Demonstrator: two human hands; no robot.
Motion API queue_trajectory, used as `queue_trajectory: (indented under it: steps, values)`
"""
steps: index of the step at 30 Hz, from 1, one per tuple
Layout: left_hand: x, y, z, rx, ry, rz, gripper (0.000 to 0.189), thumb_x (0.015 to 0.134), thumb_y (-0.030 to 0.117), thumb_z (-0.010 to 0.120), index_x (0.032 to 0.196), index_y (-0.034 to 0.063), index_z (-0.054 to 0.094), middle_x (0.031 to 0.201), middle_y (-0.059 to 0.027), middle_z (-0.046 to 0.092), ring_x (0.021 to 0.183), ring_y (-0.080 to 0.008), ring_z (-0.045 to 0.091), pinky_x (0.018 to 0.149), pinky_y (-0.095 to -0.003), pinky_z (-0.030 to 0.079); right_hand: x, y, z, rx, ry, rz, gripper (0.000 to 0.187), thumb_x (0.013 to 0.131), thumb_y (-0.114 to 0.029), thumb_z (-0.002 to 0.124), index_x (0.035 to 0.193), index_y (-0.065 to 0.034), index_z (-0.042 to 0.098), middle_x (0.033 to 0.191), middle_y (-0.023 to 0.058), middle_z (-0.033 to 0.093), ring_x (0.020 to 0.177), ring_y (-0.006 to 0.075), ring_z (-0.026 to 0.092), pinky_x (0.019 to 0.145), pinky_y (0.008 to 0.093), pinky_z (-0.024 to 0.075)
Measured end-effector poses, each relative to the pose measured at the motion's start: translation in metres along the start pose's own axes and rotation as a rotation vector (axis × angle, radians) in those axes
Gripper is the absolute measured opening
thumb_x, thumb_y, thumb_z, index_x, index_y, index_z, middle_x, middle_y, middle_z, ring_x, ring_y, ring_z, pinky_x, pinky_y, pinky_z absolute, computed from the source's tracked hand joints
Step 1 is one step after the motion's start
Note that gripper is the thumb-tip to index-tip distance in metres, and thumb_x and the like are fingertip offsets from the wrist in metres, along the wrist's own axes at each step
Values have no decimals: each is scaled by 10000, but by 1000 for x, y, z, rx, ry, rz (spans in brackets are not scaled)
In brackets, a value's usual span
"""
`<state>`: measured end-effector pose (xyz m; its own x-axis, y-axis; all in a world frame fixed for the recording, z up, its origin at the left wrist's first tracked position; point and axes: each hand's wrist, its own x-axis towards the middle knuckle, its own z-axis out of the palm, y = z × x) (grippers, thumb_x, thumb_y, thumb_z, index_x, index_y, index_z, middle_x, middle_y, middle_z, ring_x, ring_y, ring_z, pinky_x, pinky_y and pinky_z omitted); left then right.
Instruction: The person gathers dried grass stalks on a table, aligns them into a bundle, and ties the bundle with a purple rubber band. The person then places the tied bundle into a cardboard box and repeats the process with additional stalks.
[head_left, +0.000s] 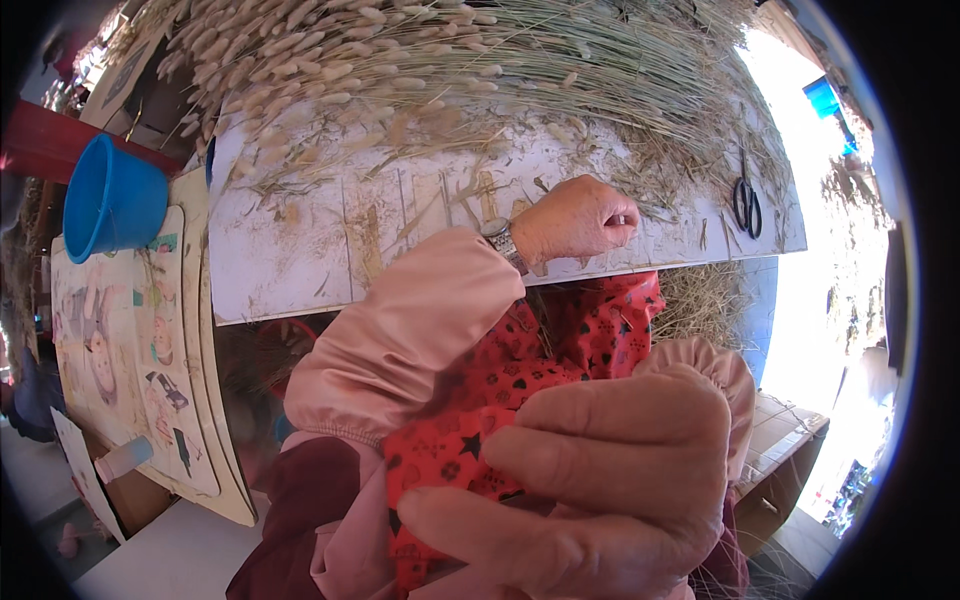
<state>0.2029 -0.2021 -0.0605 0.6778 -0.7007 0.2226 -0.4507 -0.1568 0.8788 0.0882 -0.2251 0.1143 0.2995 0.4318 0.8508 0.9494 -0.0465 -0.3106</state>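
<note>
My left hand (574, 223), with a metal-band watch (504, 238) at its wrist, rests at the front edge of the white tabletop (281, 281). Its fingers are curled in, and nothing shows in them. Close to the camera, over my lap, my right hand (619, 469) is raised empty with thumb and fingers apart. Below it is a red printed apron (450, 450). Dried bunny-tail grass (322, 64) lies in a thick heap across the back of the tabletop, fluffy heads to the left and stems to the right. Black-handled scissors (745, 206) lie near the right end.
At left, a blue plastic bucket (116, 199) stands on a side table with a picture-printed top (124, 337), which also holds a small cup-like container (124, 459). Loose straw (701, 304) is heaped under the tabletop at right, near a cardboard box (784, 457).
</note>
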Motion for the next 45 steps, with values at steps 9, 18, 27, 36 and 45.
queue_trajectory:
  steps: [9, 18, 27, 36, 45]
  values:
    - [-2, -17, 2, -392, -91, -120, 165, 839, 157, 694, 964, 48, 692, 752, 3, 661, 647, -28, 547, 602, -199, 456, 4, 31, -4, -26, -42, 3, 108, 757, -131, 567, 832, -56, 588, 724, 100, 590, 587, 262, 588, 547, 374, 486]
    - [-4, -18, 1, -459, -98, -81, 143, 841, 122, 686, 950, 29, 693, 732, 6, 649, 635, -27, 555, 561, -199, 445, 17, 48, -5, 3, -109, -33, 98, 775, -128, 584, 847, -61, 582, 721, 92, 582, 601, 276, 589, 550, 391, 482]
    - [-2, -20, 22, -837, 71, -195, 169, 873, 158, 615, 972, 24, 644, 912, -74, 648, 801, -146, 600, 691, -276, 472, -42, 163, -35, -291, -322, 398, 95, 793, -125, 602, 862, -66, 576, 719, 85, 573, 615, 291, 590, 553, 408, 479]
    - [4, -25, 7, -316, 339, -30, 285, 787, 71, 664, 1052, 8, 582, 797, -143, 570, 668, -250, 588, 620, -349, 487, -93, 385, -91, -954, -340, 536, 507, 907, -488, 501, 1066, -13, 574, 949, 206, 636, 884, 424, 592, 768, 467, 476]
    - [6, -29, 7, -195, 623, -124, 453, 786, 44, 629, 1209, 32, 467, 863, -156, 586, 705, -292, 613, 644, -373, 502, -90, 328, -71, -325, -743, 912, 431, 917, -447, 524, 1008, -49, 664, 898, 216, 657, 834, 377, 627, 725, 419, 488]
